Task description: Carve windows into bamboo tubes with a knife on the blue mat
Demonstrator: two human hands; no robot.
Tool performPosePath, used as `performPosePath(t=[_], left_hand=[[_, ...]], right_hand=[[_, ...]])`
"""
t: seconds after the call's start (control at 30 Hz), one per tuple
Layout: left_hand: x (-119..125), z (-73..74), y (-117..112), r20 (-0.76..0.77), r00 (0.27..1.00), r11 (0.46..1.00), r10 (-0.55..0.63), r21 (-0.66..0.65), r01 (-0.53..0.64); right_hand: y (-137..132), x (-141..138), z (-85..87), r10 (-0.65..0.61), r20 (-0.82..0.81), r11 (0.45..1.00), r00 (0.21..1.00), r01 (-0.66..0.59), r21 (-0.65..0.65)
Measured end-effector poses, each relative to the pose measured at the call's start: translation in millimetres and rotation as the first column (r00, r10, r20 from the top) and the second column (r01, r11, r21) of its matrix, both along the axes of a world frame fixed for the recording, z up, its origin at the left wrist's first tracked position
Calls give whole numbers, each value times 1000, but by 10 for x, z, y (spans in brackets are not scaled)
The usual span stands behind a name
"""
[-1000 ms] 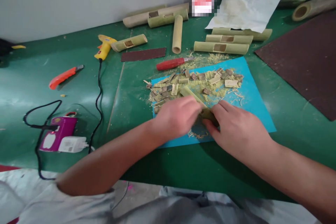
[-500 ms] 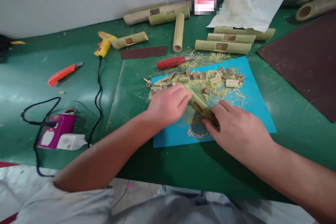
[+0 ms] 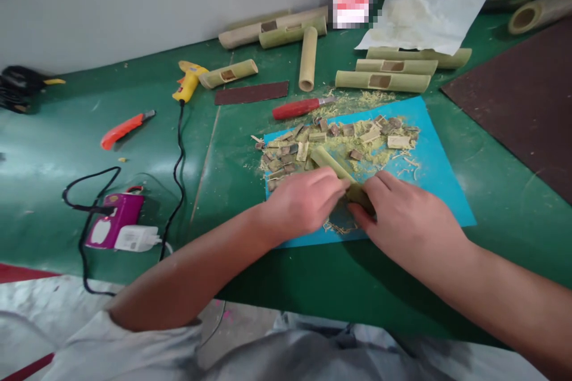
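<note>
A short green bamboo tube (image 3: pixel 331 164) lies slanted on a blue mat (image 3: pixel 440 175). My right hand (image 3: pixel 404 217) grips its near end, fingers wrapped round it. My left hand (image 3: pixel 304 202) is closed in a pinch against the tube's middle; what its fingers hold is hidden. Several small cut bamboo chips and sawdust (image 3: pixel 339 140) are strewn over the mat's far half. A few thin shavings (image 3: pixel 337 227) lie on the mat just under my hands.
On the green table: a red-handled knife (image 3: pixel 300 108), an orange utility knife (image 3: pixel 125 130), a yellow glue gun (image 3: pixel 187 81) with black cord, a purple charger (image 3: pixel 114 227), sandpaper strip (image 3: pixel 251 93), several bamboo tubes (image 3: pixel 382 80), white paper (image 3: pixel 424 9), a dark brown sheet (image 3: pixel 522 95).
My left hand slid along the tube: away toward the chips half a second ago, now back close to my right hand. The right hand stayed on the tube's near end.
</note>
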State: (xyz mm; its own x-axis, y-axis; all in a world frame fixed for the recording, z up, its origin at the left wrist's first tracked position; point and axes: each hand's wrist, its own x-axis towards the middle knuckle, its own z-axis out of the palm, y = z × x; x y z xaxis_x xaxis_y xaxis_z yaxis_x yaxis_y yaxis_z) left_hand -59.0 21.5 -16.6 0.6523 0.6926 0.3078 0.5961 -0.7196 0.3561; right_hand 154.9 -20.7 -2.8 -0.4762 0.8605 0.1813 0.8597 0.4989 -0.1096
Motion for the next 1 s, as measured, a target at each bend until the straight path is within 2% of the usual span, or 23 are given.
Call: performPosePath(t=[0.03, 0.13, 0.17, 0.2, 0.3, 0.33, 0.4, 0.5, 0.53, 0.6, 0.67, 0.73, 0.8, 0.9, 0.97, 1.0], left_hand=[[1, -1, -2, -7, 1000, 1000, 3, 4, -3], [13, 3, -1, -8, 987, 983, 158, 95, -156], [31, 8, -15, -9, 985, 979, 173, 114, -170], [56, 13, -41, -18, 990, 984, 141, 114, -138], [140, 21, -132, -53, 997, 997, -52, 58, 56], [150, 17, -141, -56, 996, 996, -72, 42, 75], [130, 0, -106, -47, 999, 999, -22, 49, 24], [71, -15, -23, -26, 991, 986, 134, 103, -131], [71, -11, -24, -28, 989, 984, 145, 113, -141], [115, 11, -83, -45, 996, 991, 79, 110, -74], [175, 30, -162, -66, 997, 996, -39, 79, 45], [183, 28, -174, -74, 995, 995, -74, 67, 79], [111, 5, -93, -65, 998, 996, 11, 89, -5], [-24, -27, 55, -33, 979, 970, 201, 149, -194], [-31, -24, 58, -34, 977, 968, 208, 149, -201], [-6, -16, 28, -44, 986, 980, 160, 129, -153]], right_hand=[[2, -2, 1, -4, 2, 1000, 1000, 4, -9], [10, -9, 7, -12, 10, 1000, 1000, 12, -28], [12, -10, 9, -13, 13, 999, 1000, 13, -35], [13, -11, 11, -12, 15, 999, 1000, 13, -42], [12, -8, 13, -11, 15, 998, 1000, 12, -56], [10, -7, 13, -13, 17, 998, 1000, 14, -55], [6, -7, 14, -16, 26, 999, 1000, 17, -47], [-1, -9, 17, -17, 40, 999, 999, 19, -39], [-3, -7, 16, -17, 41, 999, 999, 19, -38], [-6, 1, 13, -10, 34, 999, 999, 11, -34], [-7, 13, 8, 6, 18, 1000, 1000, -6, -28], [-7, 23, 6, 10, 5, 1000, 1000, -10, -19], [-6, 26, 7, -5, 2, 1000, 1000, 5, -14], [-3, 19, 12, -15, 10, 1000, 1000, 15, -24], [-3, 14, 14, -11, 15, 1000, 1000, 11, -26], [-3, 14, 15, -9, 17, 1000, 1000, 10, -25]])
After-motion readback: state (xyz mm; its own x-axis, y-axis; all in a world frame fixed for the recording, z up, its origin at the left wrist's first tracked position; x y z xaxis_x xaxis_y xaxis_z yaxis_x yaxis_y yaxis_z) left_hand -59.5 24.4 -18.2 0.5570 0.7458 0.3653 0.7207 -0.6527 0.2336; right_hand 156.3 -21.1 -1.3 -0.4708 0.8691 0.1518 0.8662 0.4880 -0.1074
